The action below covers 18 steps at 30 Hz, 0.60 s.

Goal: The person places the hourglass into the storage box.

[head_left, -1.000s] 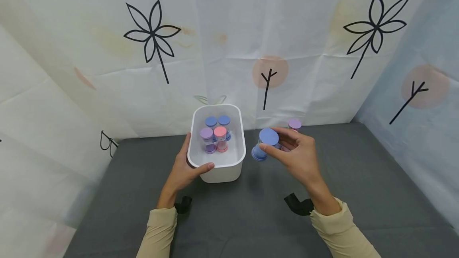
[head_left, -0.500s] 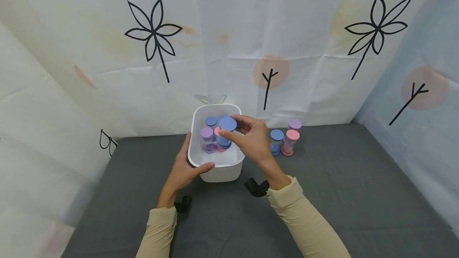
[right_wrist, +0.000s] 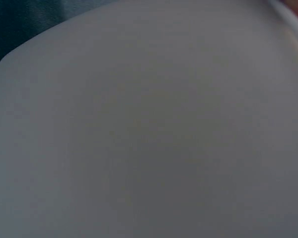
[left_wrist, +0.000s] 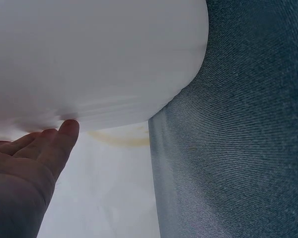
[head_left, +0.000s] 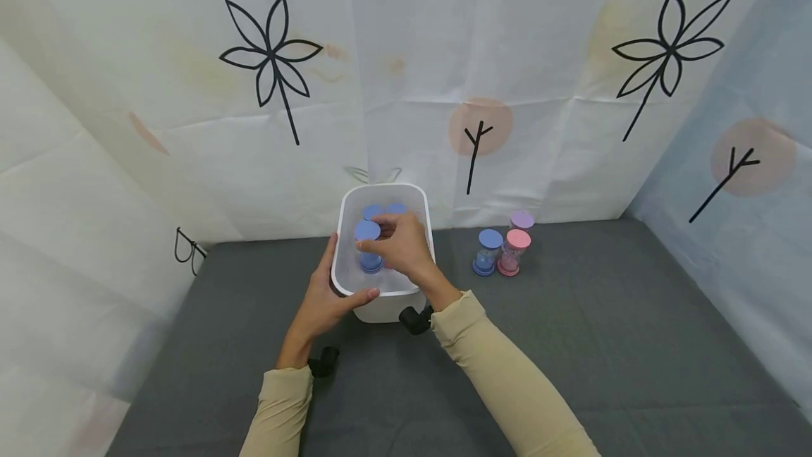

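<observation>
A white bin stands on the grey cloth. My left hand holds its near left corner, thumb along the front rim and fingers along the left wall; in the left wrist view those fingers touch the outside wall. My right hand reaches over the bin and pinches a blue-capped sand timer, held upright inside at the left. Behind it show the tops of two other blue sand timers. The right hand and the held timer mostly hide the pink and purple timers. The right wrist view shows mainly blurred white wall.
Right of the bin, a blue sand timer, a pink one and a purple-capped one stand close together on the grey cloth. A printed white curtain rises behind the table.
My right hand has carried the blue sand timer leftward from the group on the cloth, over the rim and into the bin's left side. The left hand has stayed put.
</observation>
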Available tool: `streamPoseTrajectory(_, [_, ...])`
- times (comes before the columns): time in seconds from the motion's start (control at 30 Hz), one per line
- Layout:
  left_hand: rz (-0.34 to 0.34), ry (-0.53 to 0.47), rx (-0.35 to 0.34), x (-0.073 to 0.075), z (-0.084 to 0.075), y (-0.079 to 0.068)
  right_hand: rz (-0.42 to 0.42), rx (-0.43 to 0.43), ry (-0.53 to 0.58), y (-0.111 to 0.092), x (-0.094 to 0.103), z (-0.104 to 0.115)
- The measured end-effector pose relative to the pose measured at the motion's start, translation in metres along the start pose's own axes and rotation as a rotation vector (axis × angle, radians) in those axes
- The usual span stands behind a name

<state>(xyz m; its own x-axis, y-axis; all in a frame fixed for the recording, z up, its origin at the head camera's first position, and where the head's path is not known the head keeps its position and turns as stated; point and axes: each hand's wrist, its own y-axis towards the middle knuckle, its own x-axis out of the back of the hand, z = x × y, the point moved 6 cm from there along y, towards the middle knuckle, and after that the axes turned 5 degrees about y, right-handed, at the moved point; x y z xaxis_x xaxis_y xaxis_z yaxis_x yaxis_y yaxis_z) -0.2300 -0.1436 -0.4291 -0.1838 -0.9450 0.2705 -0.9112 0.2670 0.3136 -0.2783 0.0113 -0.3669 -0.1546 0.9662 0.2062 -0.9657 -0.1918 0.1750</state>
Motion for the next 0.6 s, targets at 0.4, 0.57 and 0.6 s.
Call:
streamPoseTrajectory(0.4, [-0.019, 0.06, 0.041, 0.003, 0.004, -0.003, 0.098, -0.034, -0.191, 0.01, -0.019, -0.014])
streamPoseTrajectory(0.57, [-0.014, 0.058, 0.031, 0.002, 0.003, -0.002, 0.1, -0.04, -0.259, 0.011, -0.02, -0.015])
streamPoseTrajectory(0.6, [-0.013, 0.057, 0.03, 0.001, 0.003, -0.002, 0.103, -0.039, -0.276, 0.01, -0.02, -0.015])
